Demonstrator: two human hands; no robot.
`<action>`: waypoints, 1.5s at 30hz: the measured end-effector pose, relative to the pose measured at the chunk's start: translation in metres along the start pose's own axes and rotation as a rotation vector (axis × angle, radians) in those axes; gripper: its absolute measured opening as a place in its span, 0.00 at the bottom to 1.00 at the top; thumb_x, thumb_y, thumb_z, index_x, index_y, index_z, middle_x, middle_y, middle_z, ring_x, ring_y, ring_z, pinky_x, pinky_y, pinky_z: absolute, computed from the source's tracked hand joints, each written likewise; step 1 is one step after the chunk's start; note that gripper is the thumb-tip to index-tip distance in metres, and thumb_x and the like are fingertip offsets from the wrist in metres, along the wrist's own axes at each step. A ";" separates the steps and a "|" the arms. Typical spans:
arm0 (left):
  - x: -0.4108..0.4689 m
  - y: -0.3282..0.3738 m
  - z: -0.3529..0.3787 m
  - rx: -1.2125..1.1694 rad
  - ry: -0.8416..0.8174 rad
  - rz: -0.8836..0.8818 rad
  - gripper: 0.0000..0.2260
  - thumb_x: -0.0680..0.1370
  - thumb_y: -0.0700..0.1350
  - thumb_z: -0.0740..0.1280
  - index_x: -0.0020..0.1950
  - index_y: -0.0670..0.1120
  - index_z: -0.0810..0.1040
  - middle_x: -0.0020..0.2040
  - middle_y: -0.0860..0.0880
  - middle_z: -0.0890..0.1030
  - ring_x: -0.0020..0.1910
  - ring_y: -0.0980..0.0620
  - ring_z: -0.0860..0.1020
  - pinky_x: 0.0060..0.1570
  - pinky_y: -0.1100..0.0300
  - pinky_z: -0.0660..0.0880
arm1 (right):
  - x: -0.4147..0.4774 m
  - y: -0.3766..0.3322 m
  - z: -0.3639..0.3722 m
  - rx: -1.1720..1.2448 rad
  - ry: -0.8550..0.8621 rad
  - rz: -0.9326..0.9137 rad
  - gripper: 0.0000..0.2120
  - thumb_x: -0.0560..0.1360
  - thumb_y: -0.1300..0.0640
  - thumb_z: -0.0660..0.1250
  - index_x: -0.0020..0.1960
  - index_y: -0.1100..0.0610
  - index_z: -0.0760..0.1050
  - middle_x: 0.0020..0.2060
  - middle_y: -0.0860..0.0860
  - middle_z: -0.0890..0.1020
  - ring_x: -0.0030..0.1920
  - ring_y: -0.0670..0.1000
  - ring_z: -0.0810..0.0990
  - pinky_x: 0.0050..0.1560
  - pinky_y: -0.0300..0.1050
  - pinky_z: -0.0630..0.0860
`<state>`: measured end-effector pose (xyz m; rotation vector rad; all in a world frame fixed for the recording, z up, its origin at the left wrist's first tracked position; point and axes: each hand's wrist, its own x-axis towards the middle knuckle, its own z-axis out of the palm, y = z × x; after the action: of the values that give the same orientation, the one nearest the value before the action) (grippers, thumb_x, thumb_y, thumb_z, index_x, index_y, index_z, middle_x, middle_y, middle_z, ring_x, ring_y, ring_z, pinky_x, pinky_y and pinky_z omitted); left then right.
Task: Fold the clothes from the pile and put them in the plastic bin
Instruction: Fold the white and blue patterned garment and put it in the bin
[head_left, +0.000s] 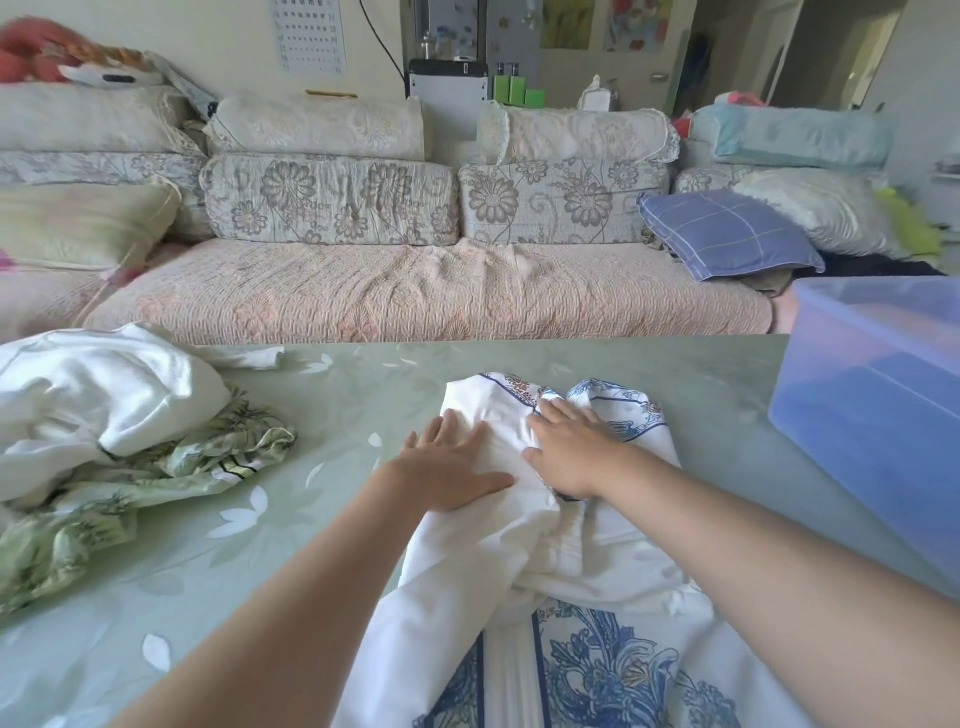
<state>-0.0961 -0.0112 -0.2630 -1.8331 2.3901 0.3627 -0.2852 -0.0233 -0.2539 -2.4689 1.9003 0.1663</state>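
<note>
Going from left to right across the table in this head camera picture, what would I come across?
pile of clothes → left hand → right hand → plastic bin. Both hands lie flat on the white-and-blue garment, which spans the middle.

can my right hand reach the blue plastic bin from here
Probably yes: the right hand lies flat on the white garment, and the bin stands to its right with only bare table between.
</note>
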 end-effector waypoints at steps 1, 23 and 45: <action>-0.006 0.002 0.000 0.011 0.018 0.004 0.37 0.76 0.71 0.52 0.80 0.56 0.44 0.80 0.47 0.38 0.79 0.47 0.39 0.76 0.45 0.43 | -0.005 -0.004 -0.003 0.038 0.050 -0.040 0.24 0.83 0.45 0.51 0.76 0.54 0.61 0.79 0.54 0.55 0.80 0.53 0.49 0.77 0.55 0.48; -0.190 -0.031 -0.017 -0.100 -0.310 -0.059 0.21 0.71 0.63 0.71 0.57 0.51 0.79 0.52 0.52 0.81 0.49 0.52 0.79 0.51 0.58 0.73 | -0.158 -0.094 -0.029 0.459 -0.092 -0.227 0.14 0.72 0.61 0.65 0.53 0.46 0.79 0.57 0.45 0.76 0.58 0.47 0.75 0.58 0.44 0.73; -0.234 0.023 -0.017 -0.256 -0.201 -0.055 0.14 0.79 0.53 0.65 0.50 0.43 0.79 0.42 0.47 0.84 0.34 0.50 0.81 0.32 0.65 0.73 | -0.217 -0.052 -0.025 0.256 0.065 -0.313 0.17 0.72 0.62 0.61 0.50 0.46 0.82 0.49 0.46 0.74 0.57 0.50 0.72 0.59 0.47 0.70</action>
<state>-0.0552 0.2094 -0.1906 -1.8540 2.2388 0.8387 -0.2880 0.1975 -0.2104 -2.5717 1.4202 -0.1553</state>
